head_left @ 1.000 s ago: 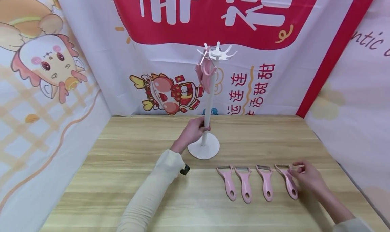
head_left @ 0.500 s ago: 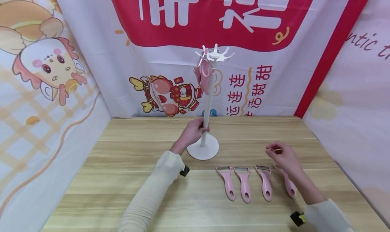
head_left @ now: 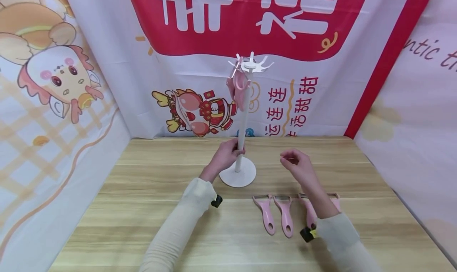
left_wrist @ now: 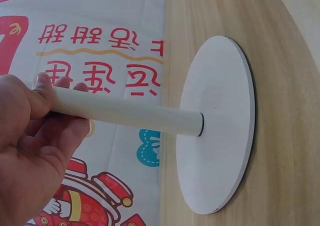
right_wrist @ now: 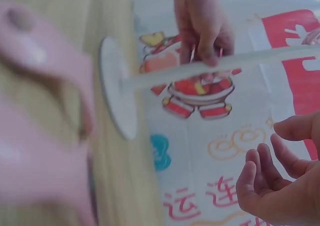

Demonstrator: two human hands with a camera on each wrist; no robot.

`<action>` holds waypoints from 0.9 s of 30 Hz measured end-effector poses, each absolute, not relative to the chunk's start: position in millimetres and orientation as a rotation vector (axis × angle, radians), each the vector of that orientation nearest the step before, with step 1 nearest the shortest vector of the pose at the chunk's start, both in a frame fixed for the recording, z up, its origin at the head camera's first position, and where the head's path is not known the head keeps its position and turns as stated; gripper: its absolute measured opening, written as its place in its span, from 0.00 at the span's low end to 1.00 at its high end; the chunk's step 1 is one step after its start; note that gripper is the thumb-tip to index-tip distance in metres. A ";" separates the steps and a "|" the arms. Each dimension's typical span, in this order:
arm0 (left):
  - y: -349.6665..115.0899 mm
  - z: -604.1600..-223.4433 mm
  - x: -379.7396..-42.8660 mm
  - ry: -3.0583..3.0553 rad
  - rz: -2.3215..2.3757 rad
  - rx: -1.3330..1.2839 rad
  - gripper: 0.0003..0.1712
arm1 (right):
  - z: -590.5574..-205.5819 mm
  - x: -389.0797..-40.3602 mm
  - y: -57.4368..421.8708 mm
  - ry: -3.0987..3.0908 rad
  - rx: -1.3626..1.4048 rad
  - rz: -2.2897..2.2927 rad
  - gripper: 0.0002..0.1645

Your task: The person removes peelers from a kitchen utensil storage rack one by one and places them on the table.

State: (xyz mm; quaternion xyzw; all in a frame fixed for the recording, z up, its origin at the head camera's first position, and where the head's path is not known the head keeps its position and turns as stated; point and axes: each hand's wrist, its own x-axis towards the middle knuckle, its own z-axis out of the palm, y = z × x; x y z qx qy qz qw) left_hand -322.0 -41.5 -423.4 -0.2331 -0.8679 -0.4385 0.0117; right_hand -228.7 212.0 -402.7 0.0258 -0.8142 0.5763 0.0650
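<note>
Four peelers lay on the counter | your right grip, loose and empty, had just swept toward the stand | your left grip clasped it | apparently no peeler came along!

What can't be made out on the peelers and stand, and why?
Head view: handle of the rightmost peeler, hidden by the right sleeve.
Head view: number of hanging pink items, which overlap.
Left wrist view: top of the stand, past the left edge.
Right wrist view: nearest peelers, blurred and cut by the left edge.
</note>
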 end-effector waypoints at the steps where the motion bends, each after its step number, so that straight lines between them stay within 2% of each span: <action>1: -42.7 -424.4 -321.6 -2.707 -1.363 -0.721 0.02 | -401.7 -231.9 205.5 -2.446 0.089 1.763 0.17; 9: -48.4 -430.3 -319.6 -2.704 -1.364 -0.704 0.04 | -394.9 -257.1 140.6 -2.393 0.218 1.987 0.25; 18: -53.9 -438.3 -310.0 -2.728 -1.447 -0.608 0.25 | -403.3 -274.9 94.7 -2.258 0.226 2.129 0.29; 23: -60.9 -442.8 -296.2 -2.685 -1.544 -0.541 0.28 | -409.1 -282.3 85.1 -2.203 0.115 2.156 0.24; 27: -66.7 -446.4 -285.3 -2.629 -1.574 -0.520 0.26 | -418.2 -286.3 79.0 -2.160 0.026 2.121 0.16</action>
